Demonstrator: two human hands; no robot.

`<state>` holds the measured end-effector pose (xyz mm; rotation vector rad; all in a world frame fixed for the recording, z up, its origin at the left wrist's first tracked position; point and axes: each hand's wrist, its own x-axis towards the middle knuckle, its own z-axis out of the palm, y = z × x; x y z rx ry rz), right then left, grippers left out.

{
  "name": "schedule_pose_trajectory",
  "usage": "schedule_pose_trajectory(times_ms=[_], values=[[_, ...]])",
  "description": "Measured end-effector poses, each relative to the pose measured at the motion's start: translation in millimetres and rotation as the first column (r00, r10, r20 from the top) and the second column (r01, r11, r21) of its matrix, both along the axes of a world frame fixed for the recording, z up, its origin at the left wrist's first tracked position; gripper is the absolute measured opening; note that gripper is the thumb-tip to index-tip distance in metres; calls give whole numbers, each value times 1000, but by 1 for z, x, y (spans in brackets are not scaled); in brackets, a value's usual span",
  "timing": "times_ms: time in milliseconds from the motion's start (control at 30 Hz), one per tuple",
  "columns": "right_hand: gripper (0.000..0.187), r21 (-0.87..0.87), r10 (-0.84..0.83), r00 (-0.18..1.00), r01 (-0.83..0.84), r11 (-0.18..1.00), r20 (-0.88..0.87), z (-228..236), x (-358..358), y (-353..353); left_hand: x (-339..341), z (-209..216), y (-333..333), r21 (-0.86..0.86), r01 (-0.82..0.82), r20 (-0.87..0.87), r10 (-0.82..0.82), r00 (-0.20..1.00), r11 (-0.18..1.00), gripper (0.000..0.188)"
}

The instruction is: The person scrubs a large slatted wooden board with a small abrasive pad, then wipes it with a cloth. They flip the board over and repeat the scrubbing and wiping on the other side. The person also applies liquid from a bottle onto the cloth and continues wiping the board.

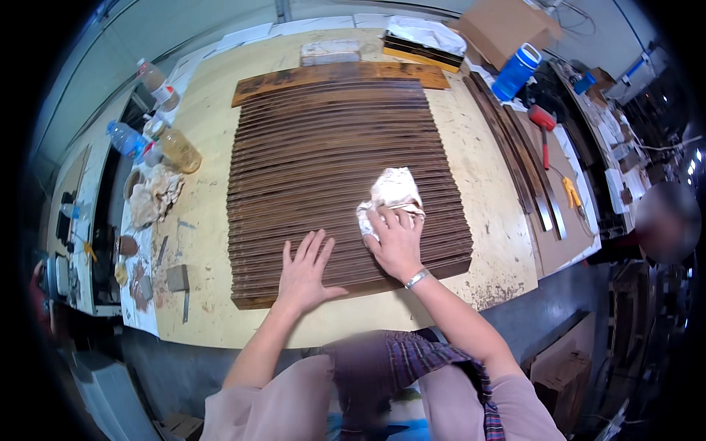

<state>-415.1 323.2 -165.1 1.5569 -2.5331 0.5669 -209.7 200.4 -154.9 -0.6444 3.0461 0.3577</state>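
A large ribbed panel of dark brown wood (331,169) lies flat on the pale worktable (209,198); its grooves run left to right. My left hand (305,275) rests on the near part of the panel, left of centre, fingers spread and holding nothing. Right of centre, my right hand (397,242) presses a crumpled white cloth (397,189) with brownish marks onto the ribs, its fingers over the cloth's near part. A metal band circles my right wrist. Behind the panel lies a smooth, mottled brown board (272,82).
At the left stand bottles, one holding yellowish liquid (178,147), beside stained rags (156,192). A small grey-brown block (177,278) sits near the left front. On the right are dark wooden strips (507,140), a blue bottle (517,72) and a red mallet (543,121). Another person (665,224) is at far right.
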Motion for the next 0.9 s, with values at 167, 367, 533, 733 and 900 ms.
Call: schedule_pose_trajectory(times_ms=[167, 367, 533, 733, 900], values=[[24, -37, -18, 999, 17, 999, -49, -4, -93, 60, 0, -2, 3, 0, -28, -2, 28, 1000, 1000, 116], [9, -300, -299, 954, 279, 912, -24, 23, -155, 76, -4, 4, 6, 17, -61, 22, 60, 998, 998, 112], [44, -200, 407, 913, -401, 894, -11, 17, -35, -35, -8, 2, 5, -23, -45, 34, 46, 998, 999, 117], [14, -257, 191, 981, -194, 947, -38, -19, -166, 22, -6, 1, 4, -42, -42, 24, 43, 999, 998, 120], [9, -340, -146, 968, 69, 938, -204, 11, -238, 35, -6, -5, 4, -63, -34, 37, 37, 999, 997, 122]])
